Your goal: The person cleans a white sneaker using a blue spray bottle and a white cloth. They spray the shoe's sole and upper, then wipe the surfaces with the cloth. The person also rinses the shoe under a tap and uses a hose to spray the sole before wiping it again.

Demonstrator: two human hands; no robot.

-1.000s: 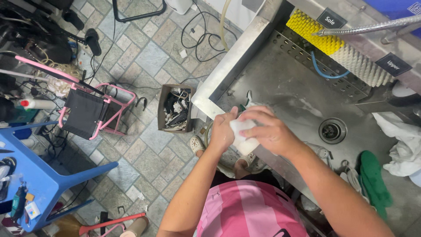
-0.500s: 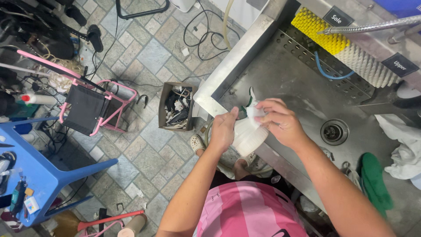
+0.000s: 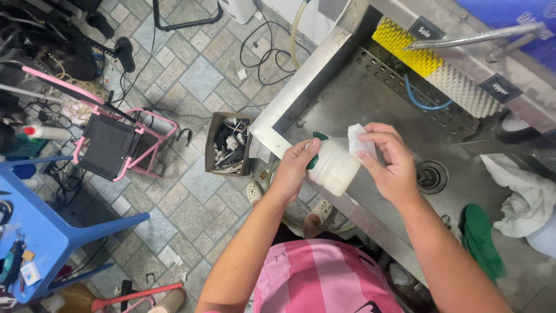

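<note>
Two hands are seen meeting over the near edge of the steel sink (image 3: 370, 93). A white shoe (image 3: 335, 167) with green trim is gripped at its left end by the left hand (image 3: 294, 169), fingers curled round it. Its other end is met by the right hand (image 3: 389, 163), where a small white wipe (image 3: 358, 139) is pinched between thumb and fingertips and pressed against the shoe. The shoe is held between both hands, above the sink's front rim. The drain (image 3: 431, 177) is seen just right of the right hand, and a green cloth (image 3: 479, 239) lies further right.
</note>
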